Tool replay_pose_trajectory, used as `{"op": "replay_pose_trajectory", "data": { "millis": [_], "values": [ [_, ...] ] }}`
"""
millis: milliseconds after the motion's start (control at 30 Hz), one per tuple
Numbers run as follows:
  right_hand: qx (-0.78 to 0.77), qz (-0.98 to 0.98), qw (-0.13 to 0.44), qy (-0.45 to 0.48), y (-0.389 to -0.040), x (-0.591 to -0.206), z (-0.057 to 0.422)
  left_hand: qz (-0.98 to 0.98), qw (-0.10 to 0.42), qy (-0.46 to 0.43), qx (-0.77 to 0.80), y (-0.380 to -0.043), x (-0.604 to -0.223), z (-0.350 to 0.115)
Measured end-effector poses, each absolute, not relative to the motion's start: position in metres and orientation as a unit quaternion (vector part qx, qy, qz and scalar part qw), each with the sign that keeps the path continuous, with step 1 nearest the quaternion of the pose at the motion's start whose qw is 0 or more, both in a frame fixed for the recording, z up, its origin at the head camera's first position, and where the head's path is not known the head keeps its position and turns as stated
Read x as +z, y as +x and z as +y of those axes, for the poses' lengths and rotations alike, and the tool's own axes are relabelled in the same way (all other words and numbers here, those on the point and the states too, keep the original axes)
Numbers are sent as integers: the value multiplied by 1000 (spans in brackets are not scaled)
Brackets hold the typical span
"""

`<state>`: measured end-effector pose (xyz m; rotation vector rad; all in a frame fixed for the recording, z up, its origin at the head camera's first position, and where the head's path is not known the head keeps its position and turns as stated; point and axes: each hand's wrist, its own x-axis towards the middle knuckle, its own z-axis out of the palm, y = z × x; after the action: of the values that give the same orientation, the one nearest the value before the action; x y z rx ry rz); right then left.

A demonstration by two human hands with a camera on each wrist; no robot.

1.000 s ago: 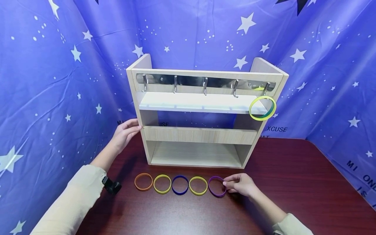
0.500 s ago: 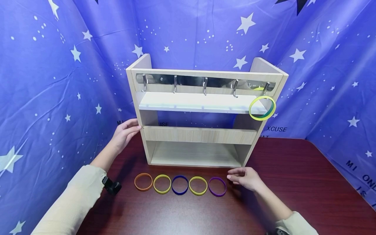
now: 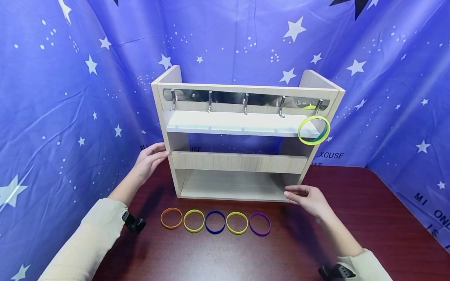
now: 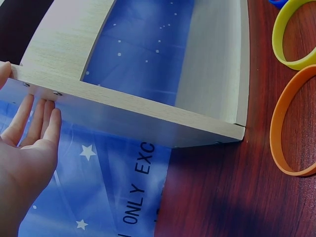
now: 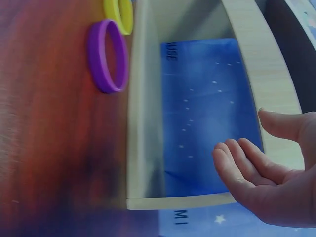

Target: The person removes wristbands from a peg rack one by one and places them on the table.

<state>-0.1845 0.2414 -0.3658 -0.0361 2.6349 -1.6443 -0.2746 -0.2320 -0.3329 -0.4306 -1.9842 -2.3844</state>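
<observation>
A light wood shelf unit (image 3: 239, 161) stands on the table. My left hand (image 3: 150, 160) rests against its left side panel, fingers extended to the outer face (image 4: 123, 121) and thumb at the front edge in the left wrist view. Near the lower right corner is my right hand (image 3: 311, 200), holding nothing, its fingers loosely bent and thumb apart in the right wrist view. A row of wristbands lies before the shelf: orange (image 3: 161, 219), yellow (image 3: 184, 223), blue (image 3: 206, 224), yellow (image 3: 227, 224) and purple (image 3: 250, 225). A yellow-and-green wristband (image 3: 300, 136) hangs from the rightmost hook (image 3: 318, 105).
A metal rail (image 3: 228, 95) with several hooks spans the shelf's upper front. Below it is a white shelf board (image 3: 239, 121). Dark red tabletop (image 3: 225, 257) extends in front and to the right. A blue star-patterned curtain (image 3: 225, 35) surrounds the back and sides.
My right hand has let go of the purple wristband and moved up and right to the shelf's lower right corner. The left hand stays at the side panel.
</observation>
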Motion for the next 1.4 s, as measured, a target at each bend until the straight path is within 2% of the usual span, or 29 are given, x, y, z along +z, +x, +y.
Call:
{"op": "replay_pose_trajectory", "data": {
  "millis": [367, 833, 1400],
  "values": [
    [-536, 843, -34, -11, -180, -335, 247, -634, 1, -135, -761, -275, -336, -232],
    [-715, 676, -123, -127, -180, -296, 248, -629, 6, -133, -766, -277, -335, -232],
    [-800, 546, -173, -180, -179, -263, 250, -626, 3, -143, -766, -277, -335, -233]
  ]
}}
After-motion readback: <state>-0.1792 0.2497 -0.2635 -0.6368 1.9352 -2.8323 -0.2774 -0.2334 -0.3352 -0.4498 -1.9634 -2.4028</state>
